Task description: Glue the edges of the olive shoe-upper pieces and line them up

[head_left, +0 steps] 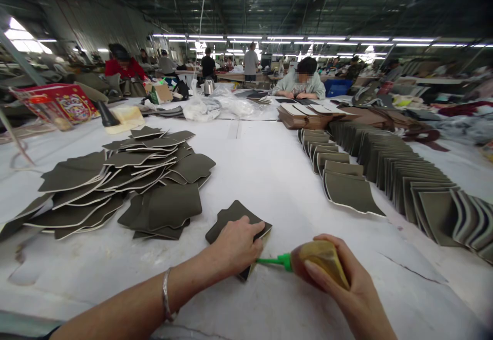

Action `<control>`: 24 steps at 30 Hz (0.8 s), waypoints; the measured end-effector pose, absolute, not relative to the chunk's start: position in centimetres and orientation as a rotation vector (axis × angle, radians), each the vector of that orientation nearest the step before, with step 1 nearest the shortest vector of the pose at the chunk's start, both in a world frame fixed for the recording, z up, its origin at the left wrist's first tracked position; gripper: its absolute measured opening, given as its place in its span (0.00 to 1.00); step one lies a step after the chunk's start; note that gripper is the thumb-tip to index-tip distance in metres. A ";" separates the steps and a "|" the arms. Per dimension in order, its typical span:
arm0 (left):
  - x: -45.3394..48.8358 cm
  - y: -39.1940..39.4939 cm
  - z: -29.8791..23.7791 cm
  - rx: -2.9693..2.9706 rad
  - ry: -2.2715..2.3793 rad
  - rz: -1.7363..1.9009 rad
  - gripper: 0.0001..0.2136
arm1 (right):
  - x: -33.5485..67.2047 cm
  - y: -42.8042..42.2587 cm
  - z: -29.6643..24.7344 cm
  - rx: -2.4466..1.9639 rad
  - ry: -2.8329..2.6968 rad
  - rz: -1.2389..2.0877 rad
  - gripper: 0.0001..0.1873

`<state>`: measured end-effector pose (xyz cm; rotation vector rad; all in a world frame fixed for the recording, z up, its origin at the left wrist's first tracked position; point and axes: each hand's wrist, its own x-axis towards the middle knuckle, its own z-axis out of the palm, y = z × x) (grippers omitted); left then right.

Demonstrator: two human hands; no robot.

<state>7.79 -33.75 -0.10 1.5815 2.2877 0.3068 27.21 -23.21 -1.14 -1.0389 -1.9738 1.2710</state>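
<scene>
My left hand presses down on a dark olive padded panel on the white table. Its index finger stretches along the right-hand edge, while the other fingers curl by that edge. Closed around a squeeze bottle of amber liquid, my right hand tilts it sideways. The bottle's green nozzle points left, with its tip at the panel's edge beside my left hand. Part of the panel is hidden under my left hand. The amber liquid looks like glue, but I cannot tell for certain.
Loose heaps of similar panels cover the left side. Rows of standing panels line the right. Brown stacked pieces and clear plastic bags lie farther back. A co-worker sits across the table.
</scene>
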 end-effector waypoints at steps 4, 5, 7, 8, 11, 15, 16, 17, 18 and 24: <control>7.7 -33.6 0.1 1.584 2.277 0.307 0.21 | 26.9 -22.7 -1.0 -1.062 -1.964 1.219 0.24; 7.7 -33.6 0.2 1.583 2.275 0.309 0.21 | 26.8 -22.3 -1.0 -1.092 -1.949 1.149 0.25; 7.8 -33.6 0.4 1.577 2.269 0.312 0.22 | 26.8 -21.9 -0.9 -1.132 -1.917 1.040 0.26; 7.8 -33.6 0.4 1.573 2.268 0.312 0.22 | 26.8 -21.9 -0.9 -1.142 -1.912 1.012 0.27; 7.8 -33.7 0.3 1.562 2.264 0.313 0.21 | 27.0 -22.4 -1.0 -1.147 -1.935 1.040 0.27; 7.7 -33.7 0.1 1.557 2.262 0.323 0.22 | 27.1 -22.7 -1.1 -1.105 -1.938 1.272 0.25; 7.7 -33.7 0.1 1.555 2.260 0.327 0.22 | 27.1 -22.5 -1.0 -1.109 -1.922 1.281 0.25; 7.7 -33.7 0.0 1.553 2.260 0.330 0.22 | 27.1 -22.3 -1.0 -1.123 -1.904 1.253 0.26; 7.7 -33.7 0.0 1.553 2.261 0.333 0.22 | 27.0 -22.1 -1.0 -1.143 -1.886 1.202 0.26; 7.8 -33.8 0.3 1.559 2.256 0.333 0.22 | 27.1 -23.0 -1.3 -1.131 -1.900 1.217 0.25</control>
